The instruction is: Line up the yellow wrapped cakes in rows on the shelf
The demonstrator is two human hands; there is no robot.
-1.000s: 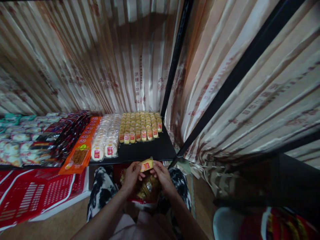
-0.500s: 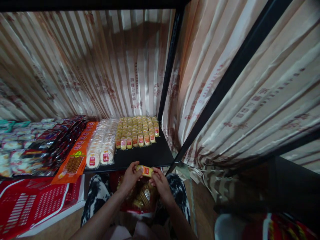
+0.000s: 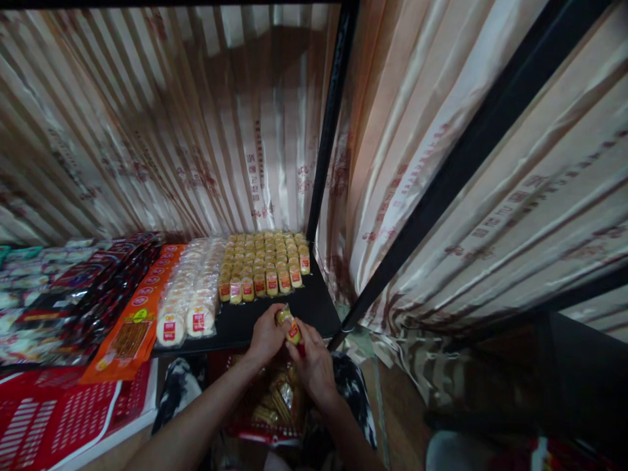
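Two bare hands meet in the lower middle of the frame, and between them is a little yellow snack pack (image 3: 293,331) with a red label. The left hand (image 3: 266,338) pinches its upper end, and the right hand (image 3: 314,363) pinches the side nearer the right of the frame. The pack is tipped, not straight up. Below the hands, low in the middle, a red basket (image 3: 269,434) has more yellow packs (image 3: 279,402) in it, in a loose pile. The basket sits between two legs in black and white pants (image 3: 357,396). Just above the hands is a black shelf (image 3: 320,302). On it, in the middle, small yellow packs (image 3: 265,261) stand close together in rows. Beside them, toward the left, are two rows of round white crackers (image 3: 189,288) in clear wrap. Next come a long orange bag (image 3: 130,333) and a heap of dark shiny bags (image 3: 105,278). A pleated pale curtain (image 3: 230,118) with red marks fills the top of the frame.
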